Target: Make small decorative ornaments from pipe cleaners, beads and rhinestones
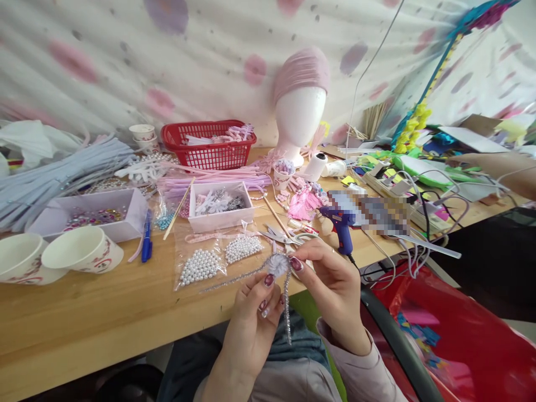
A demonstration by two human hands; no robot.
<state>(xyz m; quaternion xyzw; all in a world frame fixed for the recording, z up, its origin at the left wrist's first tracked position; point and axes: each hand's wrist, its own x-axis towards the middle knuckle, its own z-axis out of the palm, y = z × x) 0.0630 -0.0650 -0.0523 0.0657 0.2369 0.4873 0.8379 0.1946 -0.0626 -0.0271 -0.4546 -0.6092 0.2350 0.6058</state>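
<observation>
My left hand [256,312] is closed, its fingertips pinching the lower edge of a fuzzy, pale grey-white round piece [277,264]. A silver tinsel pipe cleaner [287,312] runs from it; one end hangs down between my hands and another sticks out to the left over the table. With thumb and forefinger, my right hand [333,279] pinches the tinsel at the round piece's right edge. Scissors [281,235] lie open just behind. Two clear bags of pearl beads [201,268] are on the table left of my hands.
A blue glue gun [343,229] rests at the right, near power strips and cables. Behind are a white box of trims [221,222], a red basket [209,156] and a foam head [299,117]. Paper cups [84,251] stand left. Another person's arm [498,167] reaches in.
</observation>
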